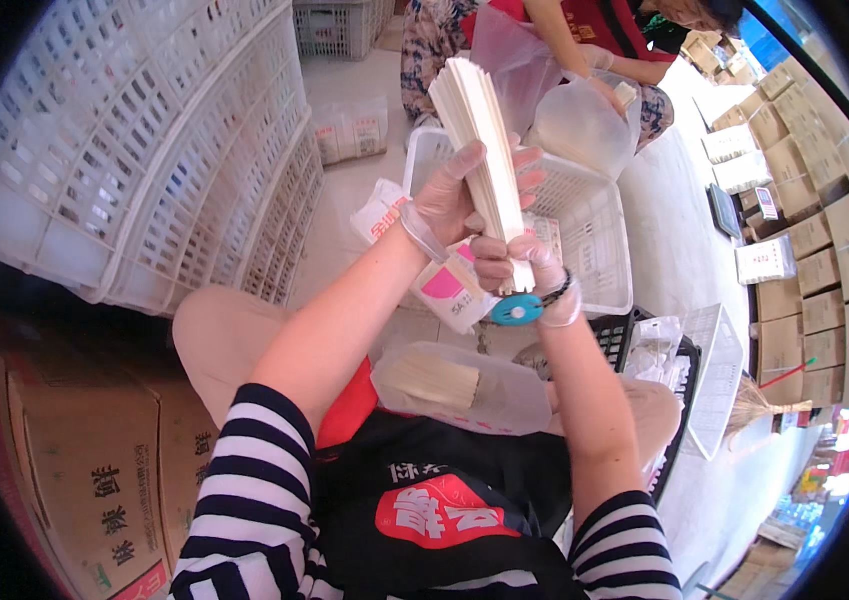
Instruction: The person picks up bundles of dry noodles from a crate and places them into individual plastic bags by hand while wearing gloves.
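Both of my hands wear clear plastic gloves and hold one bundle of long, flat, cream-coloured strips [490,172], which look like dried noodles. My left hand [456,187] supports the bundle's middle, with the thumb on the near side and the fingers spread behind. Around its lower end, my right hand [518,259] is closed. The upper end fans slightly and points away from me. On my lap lies a translucent plastic bag [514,397] with more pale strips [432,379] inside. Beneath my hands is a packet with pink print [448,289], partly covered.
A white plastic basket [604,247] stands ahead, beyond my hands. Opposite, a co-worker [582,37] handles a translucent bag of strips [582,124]. Stacked white crates [169,150] rise at left, above cardboard boxes [94,450]. More cartons [818,270] line the right, near a broom [758,405].
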A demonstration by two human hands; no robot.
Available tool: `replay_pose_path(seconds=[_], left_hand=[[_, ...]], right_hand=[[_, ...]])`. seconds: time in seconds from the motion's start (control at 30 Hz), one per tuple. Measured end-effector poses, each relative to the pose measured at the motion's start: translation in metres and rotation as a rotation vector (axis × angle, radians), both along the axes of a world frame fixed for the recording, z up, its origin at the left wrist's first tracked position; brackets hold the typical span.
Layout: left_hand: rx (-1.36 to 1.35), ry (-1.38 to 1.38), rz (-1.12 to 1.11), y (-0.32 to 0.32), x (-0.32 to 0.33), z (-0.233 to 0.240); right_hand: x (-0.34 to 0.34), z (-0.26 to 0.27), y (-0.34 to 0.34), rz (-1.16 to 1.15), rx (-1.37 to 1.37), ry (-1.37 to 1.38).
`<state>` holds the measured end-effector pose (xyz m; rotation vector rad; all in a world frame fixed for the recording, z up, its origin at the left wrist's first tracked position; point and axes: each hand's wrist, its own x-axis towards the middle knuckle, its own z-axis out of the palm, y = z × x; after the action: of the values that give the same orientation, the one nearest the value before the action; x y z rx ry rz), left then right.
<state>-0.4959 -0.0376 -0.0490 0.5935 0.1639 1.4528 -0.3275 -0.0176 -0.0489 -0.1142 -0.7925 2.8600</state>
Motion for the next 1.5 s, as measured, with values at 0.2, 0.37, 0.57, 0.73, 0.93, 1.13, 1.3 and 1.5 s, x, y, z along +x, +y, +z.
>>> replay_pose_path(seconds=[0.2,0.37,0.57,0.73,0.93,1.13,1.3,1.5], left_hand=[[-0.191,0.239,0.055,0.011,0.004,0.023],[-0.190,0.421,0.251,0.027,0.019,0.061],[0.010,0.819,0.446,0.042,0.040,0.092],[0.061,0.932,0.459,0.040,0.052,0.071],[0.126,0.966,0.394,0.044,0.046,0.074],[-0.092,0.818,0.457,0.042,0.040,0.074],[-0.276,0.506,0.547,0.045,0.012,0.074],[-0.197,0.563,0.452,0.038,0.027,0.078]], right_hand=[[0.000,-0.018,0.004,0.060,-0.269,0.155],[0.019,-0.039,0.030,-0.134,-0.195,0.087],[-0.016,-0.042,0.029,-0.956,0.732,-0.252],[-0.023,-0.027,0.016,-0.990,0.921,-0.546],[-0.020,-0.046,0.035,-0.897,0.330,-0.103],[-0.013,-0.051,0.039,-0.838,0.142,-0.012],[0.021,-0.027,0.062,-0.727,0.061,-0.504],[0.034,0.007,0.110,-0.715,1.081,-0.264]])
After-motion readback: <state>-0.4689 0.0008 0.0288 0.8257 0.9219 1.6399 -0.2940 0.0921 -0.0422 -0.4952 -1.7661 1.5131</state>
